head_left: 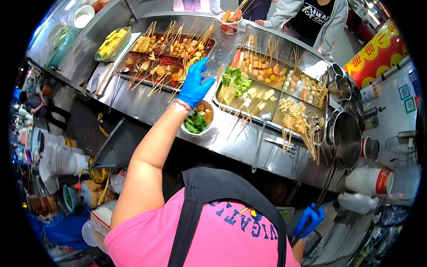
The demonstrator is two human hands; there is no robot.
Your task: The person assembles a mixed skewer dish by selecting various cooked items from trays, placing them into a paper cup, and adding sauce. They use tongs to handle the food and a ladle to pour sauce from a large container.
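My left hand (195, 84), in a blue glove, is stretched forward between the two broth trays. Its fingers and thumb are apart, with nothing seen in them. Just below its wrist stands a bowl (197, 120) of green leaves and other food pieces on the steel counter. The fingertips are nearest the right edge of the red-broth tray (167, 62), which is full of skewers. Low at the right, my right hand (309, 220), also gloved in blue, is closed around a long dark handle (328, 182). That handle slants up to a round, deep dark pan (348, 139).
A divided tray (218, 99) of pale broth holds skewers and greens. By its front edge lie a ladle (262, 133) and scissors (284, 144). A box of yellow food (112, 44) stands far left. Across the counter, a person in a grey hoodie (333, 26) stands near a tub of skewers (230, 22).
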